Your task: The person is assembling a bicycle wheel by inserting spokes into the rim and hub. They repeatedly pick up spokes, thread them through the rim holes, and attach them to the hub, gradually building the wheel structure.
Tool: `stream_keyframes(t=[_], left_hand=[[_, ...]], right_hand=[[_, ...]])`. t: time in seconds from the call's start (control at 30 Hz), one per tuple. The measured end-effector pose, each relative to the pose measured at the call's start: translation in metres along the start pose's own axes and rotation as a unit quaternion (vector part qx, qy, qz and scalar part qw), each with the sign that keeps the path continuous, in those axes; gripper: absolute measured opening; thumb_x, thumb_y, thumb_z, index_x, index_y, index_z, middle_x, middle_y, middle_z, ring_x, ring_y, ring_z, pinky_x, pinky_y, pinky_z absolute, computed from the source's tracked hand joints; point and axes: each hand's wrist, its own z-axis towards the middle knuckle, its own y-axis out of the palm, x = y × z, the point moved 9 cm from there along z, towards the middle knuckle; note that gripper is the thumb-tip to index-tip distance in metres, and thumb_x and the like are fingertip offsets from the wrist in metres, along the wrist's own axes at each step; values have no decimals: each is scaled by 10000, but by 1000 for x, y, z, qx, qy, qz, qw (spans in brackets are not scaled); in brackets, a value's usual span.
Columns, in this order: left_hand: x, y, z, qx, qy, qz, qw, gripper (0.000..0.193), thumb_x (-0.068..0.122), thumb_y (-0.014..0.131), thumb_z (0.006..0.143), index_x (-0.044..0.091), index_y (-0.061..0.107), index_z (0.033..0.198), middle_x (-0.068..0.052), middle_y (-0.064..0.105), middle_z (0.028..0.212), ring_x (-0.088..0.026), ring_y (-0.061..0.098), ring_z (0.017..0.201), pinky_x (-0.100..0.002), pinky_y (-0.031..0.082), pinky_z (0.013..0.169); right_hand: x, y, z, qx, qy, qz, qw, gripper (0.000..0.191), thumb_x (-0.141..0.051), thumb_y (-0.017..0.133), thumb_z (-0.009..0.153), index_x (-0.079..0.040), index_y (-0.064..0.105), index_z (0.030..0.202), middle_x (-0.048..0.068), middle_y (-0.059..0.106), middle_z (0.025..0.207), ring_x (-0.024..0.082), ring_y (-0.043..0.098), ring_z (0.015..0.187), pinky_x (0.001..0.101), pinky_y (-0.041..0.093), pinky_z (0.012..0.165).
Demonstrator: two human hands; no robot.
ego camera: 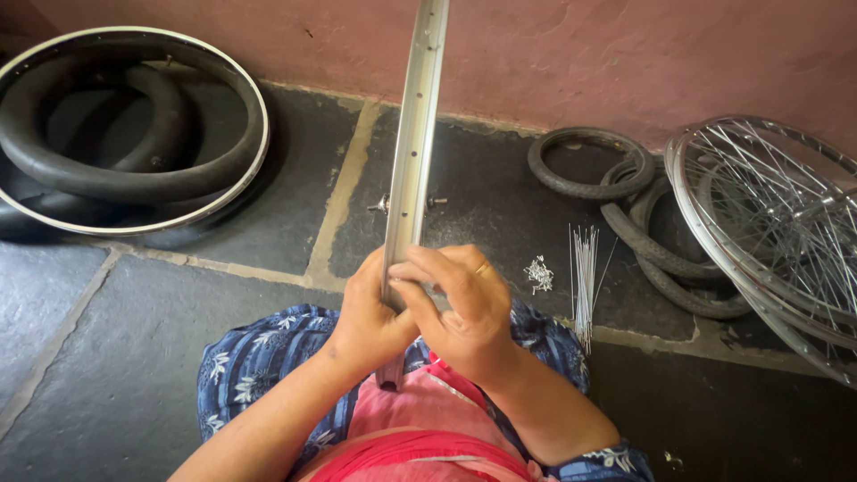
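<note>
A bare silver bicycle rim point(416, 134) with spoke holes stands on edge in front of me, running from my lap up past the top of the view. My left hand point(368, 312) grips its near part from the left. My right hand point(460, 303), with a ring on one finger, wraps over it from the right. Behind the rim a small metal hub point(386, 204) lies on the dark stone floor, partly hidden. A bundle of loose spokes point(585, 272) and a little heap of spoke nipples point(539, 273) lie just right of my hands.
A rim with black tyres point(125, 134) lies at the far left. Small tyres point(585, 165) and spoked wheels point(777, 223) are stacked at the right, against the pink wall point(625, 54). My knees in blue patterned cloth point(259, 353) fill the near floor.
</note>
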Motion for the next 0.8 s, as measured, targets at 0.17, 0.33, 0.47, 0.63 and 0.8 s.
stream_keyframes(t=[0.17,0.33,0.47,0.63,0.8], left_hand=[[-8,2,-2,-16,-42,-16,999,310,126,695,799,58,661,1100,-121,710,1056,-294,727,985,-367,571,861],[-8,-1,-3,-20,-31,-12,999,253,153,737,824,68,681,1055,-121,712,1032,-279,719,964,-364,568,857],[-16,-10,-6,-4,-62,3,998,360,120,717,736,35,657,1081,-127,684,984,-249,692,911,-353,552,821],[-23,-20,-8,6,-82,-24,996,331,50,641,706,27,637,1036,-99,688,1024,-195,673,909,-329,548,831],[-25,-22,-10,3,-81,-27,996,346,47,615,724,23,630,1069,-83,663,969,-178,657,909,-319,545,838]], right_hand=[[-5,-3,6,33,-4,7,999,564,22,874,824,-19,541,1278,93,723,1055,177,661,887,263,574,778],[-6,-4,-2,5,-11,-10,1000,509,61,839,854,-45,584,1281,86,726,1020,186,707,918,259,580,795],[36,-11,-20,84,65,121,987,448,26,819,908,-51,565,1269,44,695,1013,103,641,838,228,543,786],[152,-2,-46,138,212,43,967,260,-28,734,947,-18,631,1186,58,711,993,140,692,873,278,570,782],[234,69,-83,-18,249,-176,952,154,-248,778,829,-101,734,823,84,728,790,282,693,732,416,541,658]])
